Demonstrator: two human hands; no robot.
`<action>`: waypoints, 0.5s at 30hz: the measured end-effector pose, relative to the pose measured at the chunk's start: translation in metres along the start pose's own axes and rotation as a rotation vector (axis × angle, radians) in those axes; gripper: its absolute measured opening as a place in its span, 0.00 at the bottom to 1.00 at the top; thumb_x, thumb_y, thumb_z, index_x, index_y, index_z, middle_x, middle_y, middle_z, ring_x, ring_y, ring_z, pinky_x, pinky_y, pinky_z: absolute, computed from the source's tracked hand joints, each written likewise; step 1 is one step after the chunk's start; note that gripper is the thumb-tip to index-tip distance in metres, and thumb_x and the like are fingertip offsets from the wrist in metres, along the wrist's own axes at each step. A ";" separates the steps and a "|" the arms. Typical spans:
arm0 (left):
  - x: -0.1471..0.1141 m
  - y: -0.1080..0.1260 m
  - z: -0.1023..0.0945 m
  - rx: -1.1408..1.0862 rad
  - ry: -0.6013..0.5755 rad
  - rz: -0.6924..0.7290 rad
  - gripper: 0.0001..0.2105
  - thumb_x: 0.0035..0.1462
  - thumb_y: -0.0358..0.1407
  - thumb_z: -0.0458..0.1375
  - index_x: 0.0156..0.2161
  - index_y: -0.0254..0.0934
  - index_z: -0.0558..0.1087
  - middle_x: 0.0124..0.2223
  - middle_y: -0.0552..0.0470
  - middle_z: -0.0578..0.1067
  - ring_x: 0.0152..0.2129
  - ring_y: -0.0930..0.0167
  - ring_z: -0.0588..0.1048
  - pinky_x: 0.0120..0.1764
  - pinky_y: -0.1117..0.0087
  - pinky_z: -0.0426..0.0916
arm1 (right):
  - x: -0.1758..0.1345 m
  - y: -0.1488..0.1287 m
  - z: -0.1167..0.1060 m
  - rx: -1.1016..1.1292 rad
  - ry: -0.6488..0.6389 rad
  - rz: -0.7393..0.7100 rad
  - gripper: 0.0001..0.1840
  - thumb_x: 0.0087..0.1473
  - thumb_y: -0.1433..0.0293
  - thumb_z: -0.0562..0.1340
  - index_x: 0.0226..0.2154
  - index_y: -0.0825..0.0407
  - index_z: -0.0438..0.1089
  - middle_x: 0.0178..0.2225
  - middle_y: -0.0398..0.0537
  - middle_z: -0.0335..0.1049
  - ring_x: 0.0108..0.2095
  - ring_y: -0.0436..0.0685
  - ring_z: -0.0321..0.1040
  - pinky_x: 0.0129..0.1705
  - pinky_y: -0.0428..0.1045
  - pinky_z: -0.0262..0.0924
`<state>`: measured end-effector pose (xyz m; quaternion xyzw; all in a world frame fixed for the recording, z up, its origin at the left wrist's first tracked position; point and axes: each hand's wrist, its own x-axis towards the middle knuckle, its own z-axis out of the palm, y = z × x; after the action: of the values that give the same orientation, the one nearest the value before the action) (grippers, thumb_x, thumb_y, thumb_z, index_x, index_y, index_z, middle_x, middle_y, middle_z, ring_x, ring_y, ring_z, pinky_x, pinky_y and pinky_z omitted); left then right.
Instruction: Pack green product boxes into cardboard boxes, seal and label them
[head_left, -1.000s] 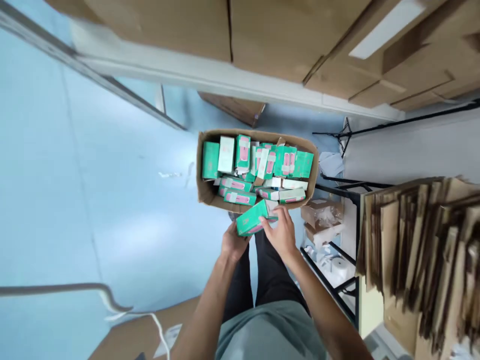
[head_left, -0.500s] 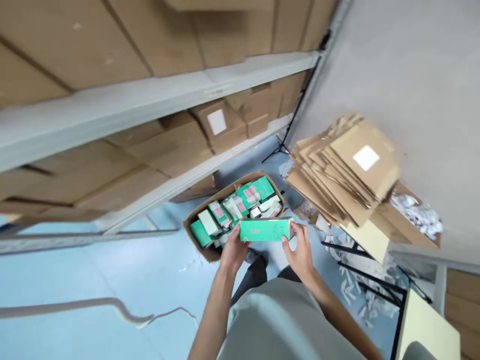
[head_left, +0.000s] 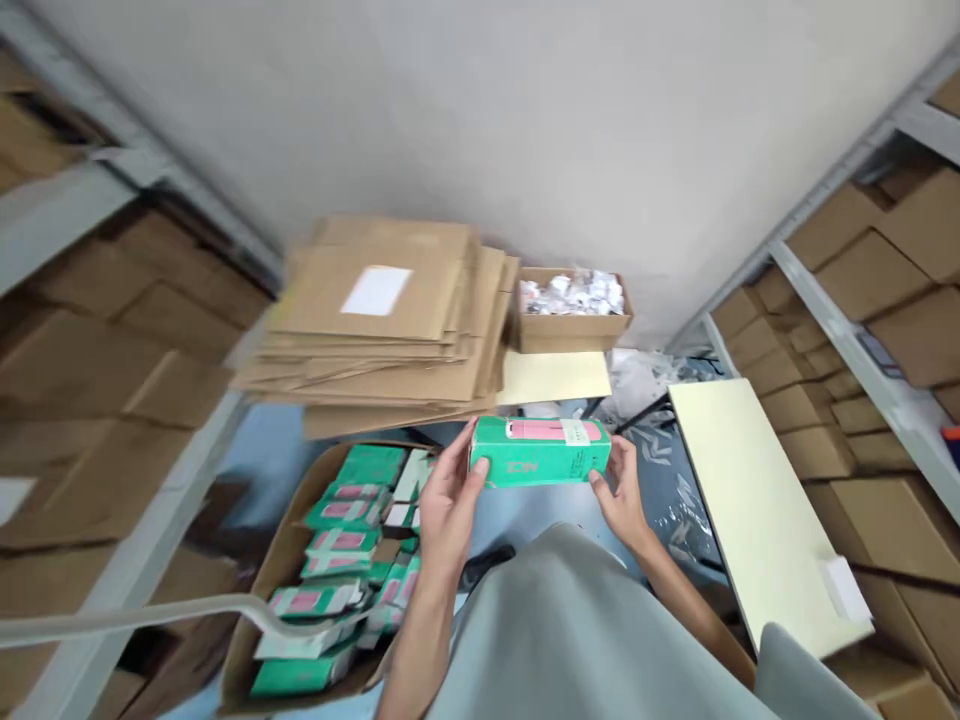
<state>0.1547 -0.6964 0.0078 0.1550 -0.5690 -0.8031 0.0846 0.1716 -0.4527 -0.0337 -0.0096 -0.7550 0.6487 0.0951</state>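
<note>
I have one long green cardboard box with a pink picture and a white label between my two hands, held level in front of me, above the floor and clear of any support. My left hand grasps its left end, thumb on the green front face and fingers reaching behind; my right hand grasps the other end more lightly, thumb near the lower corner.

As far as this view shows, it is the only green box outside the big brown cardboard carton down to my left. So I'd judge that one has been taken out and not set down anywhere. Many more green, pink and white boxes lie loosely inside the carton, at mixed angles; my left arm covers part of them, so I cannot count what is left. Nor can I tell whether the held box is sealed, since my fingers hide its right end.

Ahead of me are a stack of flattened brown cardboard and, beside it, an open brown box filled with crumpled white paper. To my right stands a pale yellow tabletop with a small white object at its near end, well apart from my hands.
</note>
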 end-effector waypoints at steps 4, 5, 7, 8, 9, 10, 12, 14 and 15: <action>-0.019 -0.014 0.099 0.140 -0.178 0.073 0.32 0.57 0.51 0.75 0.64 0.42 0.80 0.70 0.43 0.76 0.75 0.51 0.65 0.76 0.53 0.60 | -0.006 0.011 -0.090 0.017 0.147 0.040 0.29 0.63 0.51 0.69 0.57 0.43 0.60 0.66 0.63 0.71 0.64 0.66 0.74 0.62 0.63 0.75; -0.022 -0.021 0.120 0.177 -0.222 0.095 0.31 0.58 0.52 0.74 0.64 0.42 0.80 0.71 0.43 0.75 0.75 0.52 0.65 0.77 0.53 0.58 | -0.009 0.015 -0.109 0.016 0.183 0.050 0.29 0.63 0.51 0.70 0.56 0.43 0.60 0.67 0.63 0.71 0.64 0.66 0.74 0.62 0.63 0.75; -0.026 -0.041 0.157 0.262 -0.304 0.149 0.30 0.61 0.53 0.72 0.63 0.42 0.81 0.70 0.43 0.74 0.74 0.53 0.66 0.77 0.54 0.56 | -0.015 0.022 -0.143 0.011 0.269 0.069 0.28 0.63 0.51 0.70 0.55 0.43 0.60 0.68 0.65 0.70 0.65 0.66 0.73 0.62 0.63 0.75; -0.027 -0.052 0.174 0.305 -0.343 0.166 0.29 0.61 0.53 0.71 0.63 0.42 0.81 0.70 0.43 0.74 0.73 0.53 0.67 0.77 0.55 0.56 | -0.019 0.026 -0.157 0.007 0.318 0.077 0.28 0.63 0.51 0.70 0.54 0.44 0.60 0.68 0.66 0.70 0.67 0.67 0.73 0.63 0.64 0.74; -0.027 -0.064 0.189 0.345 -0.385 0.169 0.28 0.62 0.54 0.71 0.62 0.43 0.82 0.68 0.42 0.75 0.72 0.54 0.68 0.77 0.55 0.57 | -0.023 0.029 -0.171 0.003 0.368 0.083 0.27 0.63 0.51 0.70 0.54 0.44 0.60 0.68 0.66 0.70 0.68 0.67 0.72 0.64 0.64 0.74; -0.026 -0.076 0.203 0.378 -0.428 0.157 0.28 0.63 0.55 0.70 0.62 0.43 0.82 0.66 0.42 0.75 0.70 0.54 0.70 0.76 0.56 0.59 | -0.027 0.033 -0.182 -0.002 0.414 0.088 0.27 0.63 0.52 0.70 0.54 0.44 0.60 0.69 0.67 0.69 0.69 0.67 0.71 0.64 0.64 0.73; -0.023 -0.099 0.228 0.419 -0.521 0.098 0.30 0.63 0.58 0.68 0.63 0.42 0.82 0.64 0.41 0.75 0.67 0.54 0.72 0.73 0.58 0.65 | -0.035 0.038 -0.203 -0.014 0.502 0.093 0.26 0.64 0.54 0.70 0.54 0.44 0.60 0.70 0.68 0.69 0.70 0.67 0.69 0.66 0.64 0.72; -0.020 -0.120 0.251 0.432 -0.624 0.022 0.33 0.62 0.61 0.67 0.64 0.42 0.81 0.63 0.41 0.75 0.65 0.54 0.74 0.69 0.59 0.70 | -0.041 0.043 -0.219 -0.029 0.592 0.098 0.24 0.65 0.56 0.70 0.54 0.44 0.60 0.71 0.68 0.68 0.72 0.66 0.68 0.67 0.65 0.71; -0.017 -0.129 0.263 0.432 -0.673 -0.016 0.34 0.62 0.61 0.68 0.64 0.42 0.80 0.63 0.41 0.75 0.65 0.54 0.74 0.68 0.58 0.71 | -0.043 0.045 -0.225 -0.040 0.639 0.102 0.23 0.65 0.57 0.69 0.54 0.44 0.60 0.71 0.69 0.67 0.72 0.66 0.67 0.68 0.65 0.70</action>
<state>0.0852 -0.4137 -0.0309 -0.0979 -0.7196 -0.6715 -0.1473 0.2443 -0.2314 -0.0516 -0.2526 -0.6980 0.6019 0.2944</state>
